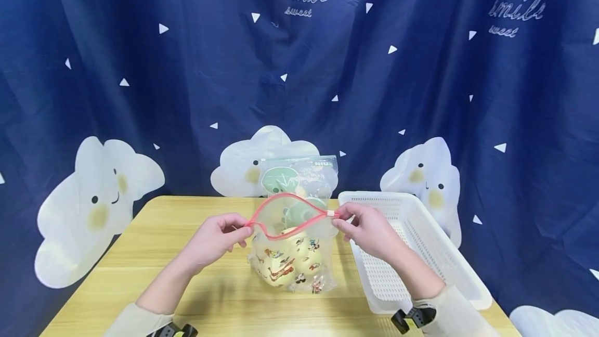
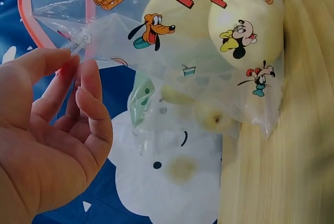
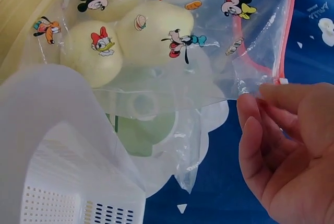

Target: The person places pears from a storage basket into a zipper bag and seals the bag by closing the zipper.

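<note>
A clear zip bag (image 1: 299, 277) with cartoon prints and a red zip stands on the table, its mouth spread into an oval gap. Inside lie several pale yellow round fruits (image 3: 154, 41), perhaps pears. My left hand (image 1: 217, 235) pinches the left end of the red zip between thumb and forefinger. At the opposite end, my right hand (image 1: 369, 228) pinches the corner beside the white slider (image 1: 330, 213). Just behind, a second clear zip bag (image 1: 323, 170) with a green zip and green prints stands upright; pale round fruit shows in it in the left wrist view.
A white perforated plastic basket (image 1: 416, 199) sits on the right of the wooden table (image 1: 187, 207), under my right forearm. Its front part is partly hidden by the arm. A dark blue curtain (image 1: 196, 66) with clouds hangs behind the table.
</note>
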`<action>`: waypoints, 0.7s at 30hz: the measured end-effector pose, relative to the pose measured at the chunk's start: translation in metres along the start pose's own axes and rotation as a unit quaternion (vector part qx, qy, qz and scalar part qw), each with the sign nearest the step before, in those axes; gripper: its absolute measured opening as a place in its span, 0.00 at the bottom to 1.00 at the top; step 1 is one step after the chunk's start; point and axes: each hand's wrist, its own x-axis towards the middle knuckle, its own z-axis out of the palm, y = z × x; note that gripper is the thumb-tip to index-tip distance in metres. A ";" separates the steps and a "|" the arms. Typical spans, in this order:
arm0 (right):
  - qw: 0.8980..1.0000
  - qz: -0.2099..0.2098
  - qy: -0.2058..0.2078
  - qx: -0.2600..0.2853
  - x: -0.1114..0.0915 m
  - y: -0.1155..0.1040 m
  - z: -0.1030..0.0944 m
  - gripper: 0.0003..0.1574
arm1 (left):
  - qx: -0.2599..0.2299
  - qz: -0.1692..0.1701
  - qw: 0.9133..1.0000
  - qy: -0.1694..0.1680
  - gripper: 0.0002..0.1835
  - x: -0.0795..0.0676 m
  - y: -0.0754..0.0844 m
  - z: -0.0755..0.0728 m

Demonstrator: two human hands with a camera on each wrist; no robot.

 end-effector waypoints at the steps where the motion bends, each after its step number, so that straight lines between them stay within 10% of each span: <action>1: 1.000 -0.004 0.004 -0.002 0.000 0.001 -0.001 0.04 | 0.003 0.002 1.000 0.005 0.11 0.001 0.001 -0.001; 9: 0.995 0.022 0.088 0.034 0.002 0.007 -0.027 0.07 | 0.047 0.071 0.992 0.091 0.10 -0.001 0.020 -0.023; 21: 0.995 0.043 0.015 0.084 -0.003 0.021 -0.032 0.10 | 0.016 0.095 0.995 0.028 0.08 -0.006 0.010 -0.021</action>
